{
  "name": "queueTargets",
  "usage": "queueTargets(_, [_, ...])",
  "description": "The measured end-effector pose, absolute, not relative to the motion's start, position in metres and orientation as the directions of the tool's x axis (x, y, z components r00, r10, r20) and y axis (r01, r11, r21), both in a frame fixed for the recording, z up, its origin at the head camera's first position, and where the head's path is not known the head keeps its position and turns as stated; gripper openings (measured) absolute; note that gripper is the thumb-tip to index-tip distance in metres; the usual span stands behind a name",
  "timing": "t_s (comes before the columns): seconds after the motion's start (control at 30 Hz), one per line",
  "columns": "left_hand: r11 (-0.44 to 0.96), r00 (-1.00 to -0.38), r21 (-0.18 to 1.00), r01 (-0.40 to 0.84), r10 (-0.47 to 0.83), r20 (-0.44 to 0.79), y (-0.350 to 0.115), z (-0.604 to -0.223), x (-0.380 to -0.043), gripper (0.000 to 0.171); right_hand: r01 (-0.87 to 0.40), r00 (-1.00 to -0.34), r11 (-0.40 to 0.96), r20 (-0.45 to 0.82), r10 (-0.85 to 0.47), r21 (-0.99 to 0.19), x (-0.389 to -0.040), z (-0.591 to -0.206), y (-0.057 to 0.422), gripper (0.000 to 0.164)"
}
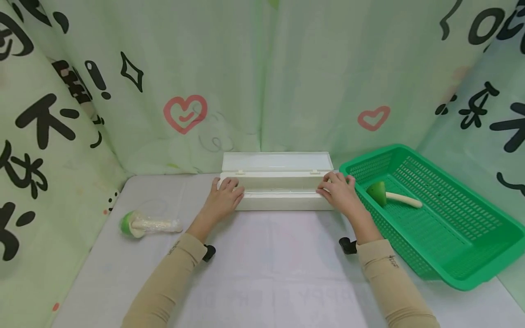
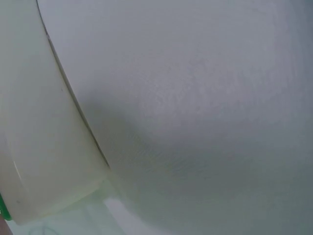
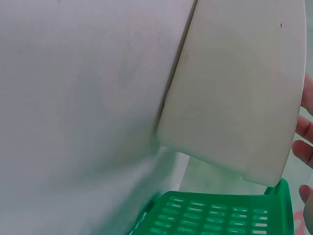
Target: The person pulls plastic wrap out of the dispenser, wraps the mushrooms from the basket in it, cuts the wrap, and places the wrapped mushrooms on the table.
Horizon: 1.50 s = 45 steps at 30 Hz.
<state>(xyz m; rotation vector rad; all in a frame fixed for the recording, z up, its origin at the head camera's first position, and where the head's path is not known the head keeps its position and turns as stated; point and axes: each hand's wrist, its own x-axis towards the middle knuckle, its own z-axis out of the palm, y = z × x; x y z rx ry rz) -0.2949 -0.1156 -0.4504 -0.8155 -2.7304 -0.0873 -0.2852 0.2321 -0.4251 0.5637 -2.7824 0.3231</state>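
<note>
A long white box (image 1: 283,202) stands at the back of the table, its hinged lid (image 1: 276,161) tipped back. At the box's left end, my left hand (image 1: 223,200) holds the rim with bent fingers. My right hand (image 1: 340,193) grips the right end the same way; in the right wrist view its fingers (image 3: 304,149) show past the box's edge. The box's plain front wall (image 2: 46,127) fills the left side of the left wrist view, where the left hand is nearly all out of frame.
A green plastic basket (image 1: 414,246) stands close on the right, holding a mushroom-shaped thing (image 1: 377,193) with green cap and pale stem. A similar one (image 1: 153,225), wrapped in clear plastic, lies on the left. Printed curtains (image 1: 307,91) surround the white-covered table (image 1: 270,282).
</note>
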Motion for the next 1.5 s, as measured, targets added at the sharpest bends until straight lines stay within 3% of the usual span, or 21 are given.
queueTargets(0.3, [0.837, -0.793, 0.038, 0.547, 0.503, 0.343, -0.11, -0.451, -0.299, 0.012, -0.403, -0.876, 0.903, 0.349, -0.334, -0.147, -0.284, -0.434, 0.235, 0.005])
queueTargets(0.47, [0.837, -0.77, -0.009, 0.547, 0.508, 0.387, -0.11, -0.451, -0.299, 0.006, -0.374, -0.886, 0.915, 0.348, -0.305, -0.15, -0.281, -0.437, 0.238, 0.007])
queueTargets(0.57, [0.83, -0.715, -0.102, 0.548, 0.529, 0.457, -0.111, -0.455, -0.299, 0.005, -0.364, -0.873, 0.92, 0.396, -0.285, -0.142, -0.279, -0.438, 0.239, 0.006])
queueTargets(0.7, [0.822, -0.605, -0.218, 0.527, 0.542, 0.583, -0.113, -0.459, -0.299, 0.007, -0.383, -0.808, 0.914, 0.528, -0.262, -0.132, -0.278, -0.437, 0.24, 0.005])
queueTargets(0.83, [0.817, -0.52, -0.27, 0.51, 0.543, 0.659, -0.114, -0.458, -0.301, 0.007, -0.412, -0.751, 0.904, 0.605, -0.267, -0.113, -0.279, -0.431, 0.241, 0.005])
queueTargets(0.97, [0.803, -0.455, -0.302, 0.514, 0.554, 0.697, -0.115, -0.456, -0.301, 0.005, -0.413, -0.74, 0.905, 0.617, -0.268, -0.102, -0.277, -0.428, 0.244, 0.004])
queueTargets(1.2, [0.79, -0.358, -0.32, 0.523, 0.545, 0.758, -0.116, -0.453, -0.301, 0.012, -0.397, -0.738, 0.911, 0.627, -0.248, -0.108, -0.272, -0.427, 0.25, 0.006])
queueTargets(1.5, [0.762, -0.287, -0.334, 0.555, 0.552, 0.783, -0.118, -0.446, -0.298, 0.017, -0.44, -0.668, 0.894, 0.698, -0.26, -0.088, -0.267, -0.425, 0.254, 0.006])
